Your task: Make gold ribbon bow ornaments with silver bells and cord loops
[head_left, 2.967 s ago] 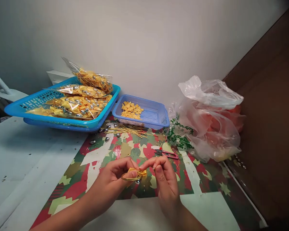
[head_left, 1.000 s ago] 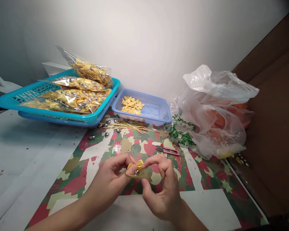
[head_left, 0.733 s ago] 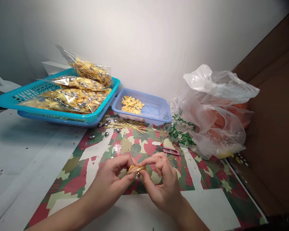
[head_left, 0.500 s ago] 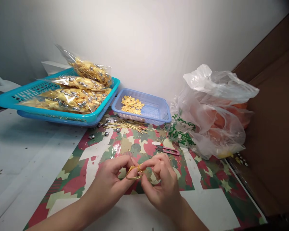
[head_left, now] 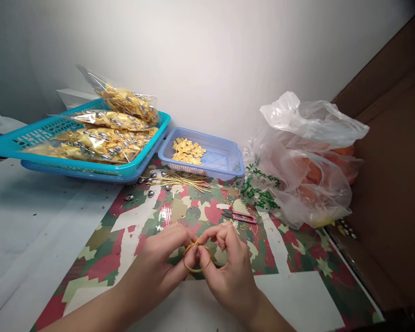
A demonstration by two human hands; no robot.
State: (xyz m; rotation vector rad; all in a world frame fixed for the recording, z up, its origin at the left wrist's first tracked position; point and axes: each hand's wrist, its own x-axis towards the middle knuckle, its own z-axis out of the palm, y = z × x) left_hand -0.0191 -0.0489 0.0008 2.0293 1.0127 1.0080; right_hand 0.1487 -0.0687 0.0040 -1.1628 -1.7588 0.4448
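Observation:
My left hand (head_left: 161,260) and my right hand (head_left: 228,265) meet above the front of the table. Their thumbs and forefingers pinch a thin gold cord loop (head_left: 195,271), which hangs round and open over the thumbs. A bit of yellow material shows at the top of the loop, between the fingertips; most of it is hidden. Beyond the hands lie pink-handled thread snips (head_left: 241,216), with their dark blades pointing left. Farther back are a bundle of gold cords (head_left: 185,181) and several silver heart-like beads (head_left: 151,193).
A blue basket (head_left: 224,159) holds yellow ribbon bows (head_left: 187,151). At the left, a turquoise basket (head_left: 134,165) carries clear bags (head_left: 107,143) of bows and silver beads. A bulky plastic bag (head_left: 311,175) stands at the right, near a brown panel (head_left: 394,184).
The gold loop has turned to face me more and hangs lower between the thumbs. My right thumb has come up to the left thumb. The whole view has shifted slightly.

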